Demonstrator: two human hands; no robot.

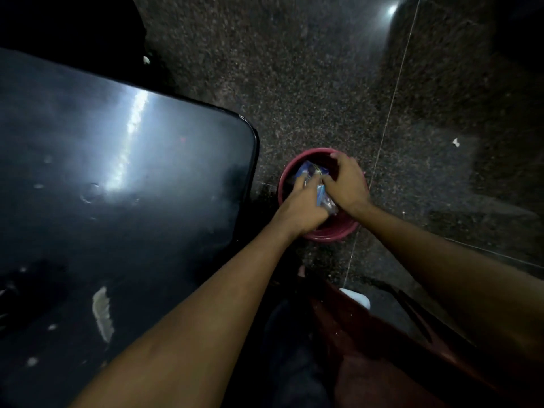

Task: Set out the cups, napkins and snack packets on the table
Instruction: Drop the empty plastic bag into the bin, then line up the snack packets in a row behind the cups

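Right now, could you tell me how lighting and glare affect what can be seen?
Head view: dim overall; a bright glare streak crosses the dark table; both hands, left hand and right hand, reach into the red bucket, its packets murky; edges bend from wide-angle distortion.

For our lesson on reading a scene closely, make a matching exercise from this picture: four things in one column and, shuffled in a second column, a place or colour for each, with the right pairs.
Column A
1. bucket
2. table
3. snack packets
4. white scrap

Column B
a. blue, inside the container, under both hands
b. red, standing on the floor beside the table's corner
c. on the bare floor, far right
d. dark and glossy, on the left, with a streak of reflected light

Pairs: 1-b, 2-d, 3-a, 4-c
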